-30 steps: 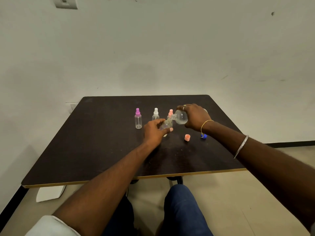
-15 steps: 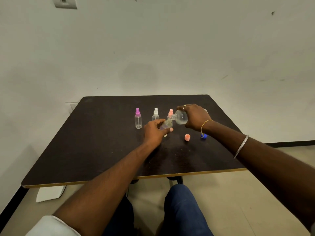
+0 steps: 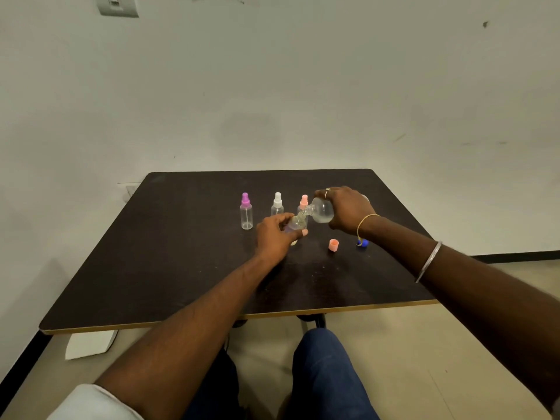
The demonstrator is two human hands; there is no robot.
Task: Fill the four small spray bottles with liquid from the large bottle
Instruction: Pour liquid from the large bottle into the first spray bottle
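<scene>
"Four small bottles are listed; where does each lie?" asks the student.

"Three stand upright in a row on the dark rectangular table [image 3: 181, 253]," the tutor answers. "From the left: a clear plastic spray bottle with a purple sprayer [image 3: 246, 212], a like bottle with a white sprayer [image 3: 277, 205], and a like bottle with a pink sprayer [image 3: 303, 204]. The fourth, an uncapped small clear bottle [image 3: 295, 222], is tilted just in front of the pink-topped one."

"What holds it?"

"The left hand [image 3: 274, 237], its fingers and thumb curled round the body. The open mouth meets the neck of the large rounded clear bottle [image 3: 321, 210], which lies tipped leftward above the table."

"And the large bottle?"

"The right hand [image 3: 345, 209] grips it from above, fingers wrapped over its body. Nearer the viewer, a loose pink cap [image 3: 333, 245] rests on the table; just right of it a small blue cap [image 3: 362, 242] shows partly under the right wrist."
</scene>
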